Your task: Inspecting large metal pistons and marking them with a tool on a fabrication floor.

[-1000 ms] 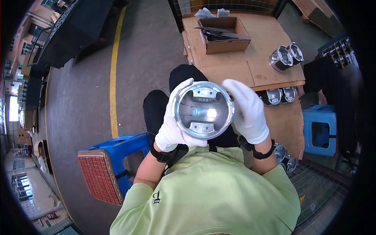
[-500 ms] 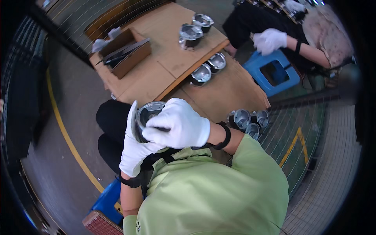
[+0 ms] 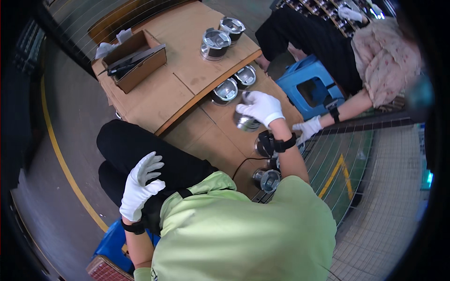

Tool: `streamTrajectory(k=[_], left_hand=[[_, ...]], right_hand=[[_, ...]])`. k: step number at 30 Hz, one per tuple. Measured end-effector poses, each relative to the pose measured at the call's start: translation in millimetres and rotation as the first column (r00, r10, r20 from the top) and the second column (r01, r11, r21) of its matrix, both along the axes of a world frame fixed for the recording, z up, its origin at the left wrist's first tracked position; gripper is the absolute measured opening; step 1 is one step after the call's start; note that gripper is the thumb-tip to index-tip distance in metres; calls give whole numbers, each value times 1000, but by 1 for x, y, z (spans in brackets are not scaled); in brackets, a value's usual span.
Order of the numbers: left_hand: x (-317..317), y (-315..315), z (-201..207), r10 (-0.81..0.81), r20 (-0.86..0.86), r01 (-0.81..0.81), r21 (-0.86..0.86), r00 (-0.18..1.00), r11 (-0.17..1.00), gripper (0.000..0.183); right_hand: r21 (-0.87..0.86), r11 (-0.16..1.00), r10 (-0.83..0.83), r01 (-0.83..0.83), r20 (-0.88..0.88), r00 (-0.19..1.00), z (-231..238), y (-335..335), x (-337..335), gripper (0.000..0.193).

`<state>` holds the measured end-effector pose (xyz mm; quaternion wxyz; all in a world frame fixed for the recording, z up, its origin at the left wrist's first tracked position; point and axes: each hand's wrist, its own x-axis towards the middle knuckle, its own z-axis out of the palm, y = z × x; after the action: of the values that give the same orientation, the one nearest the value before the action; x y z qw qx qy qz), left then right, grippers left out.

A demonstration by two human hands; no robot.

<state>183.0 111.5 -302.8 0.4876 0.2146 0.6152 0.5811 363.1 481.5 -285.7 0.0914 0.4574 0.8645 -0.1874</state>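
Note:
My right hand (image 3: 261,108), in a white glove, grips a metal piston (image 3: 247,122) from above, over the lower cardboard-covered shelf (image 3: 187,136). The held piston is slightly blurred. My left hand (image 3: 140,185), also gloved in white, is raised above my lap with its fingers apart and nothing in it. Two silver pistons with dark skirts, the nearer piston (image 3: 225,90) and the farther piston (image 3: 245,75), sit on the shelf just beyond my right hand. Nearer my body, another piston (image 3: 267,180) stands beside my right forearm, which partly hides more pistons.
Two pistons (image 3: 215,43) stand on the cardboard-topped table (image 3: 183,61), near an open cardboard box (image 3: 143,70) holding dark tools. At right, a co-worker's gloved hand (image 3: 308,128) reaches close to my right wrist, beside a blue stool (image 3: 311,86). A dark cable (image 3: 246,160) runs near my right forearm.
My hands have separated: the right has carried the piston forward and right over the shelf, and the left has let go and opened. The co-worker's hand has come down toward the shelf's right side.

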Motion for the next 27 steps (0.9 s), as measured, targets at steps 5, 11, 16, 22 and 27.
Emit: streamTrajectory(k=[5,11,16,22,27], left_hand=[[3,-5,-1,-10,10,9,4,1000,1000,85],[5,-5,-5,-18,0,18,14,1000,1000,83],[11,-10,-8,3,29,-2,-25,1000,1000,87],[6,-10,-7,-45,-1,45,-52,999,998,87],[3,-7,-7,-114,-61,110,-56,992,992,84]], right_hand=[[132,984,-148,121,221,964,-60,76,17,48],[326,925,-272,195,208,940,-118,114,24,43],[206,966,78,-158,347,935,-80,107,11,44],[-816,537,185,212,360,914,-51,18,46,31],[-753,591,799,-289,496,341,-65,-80,101,42]])
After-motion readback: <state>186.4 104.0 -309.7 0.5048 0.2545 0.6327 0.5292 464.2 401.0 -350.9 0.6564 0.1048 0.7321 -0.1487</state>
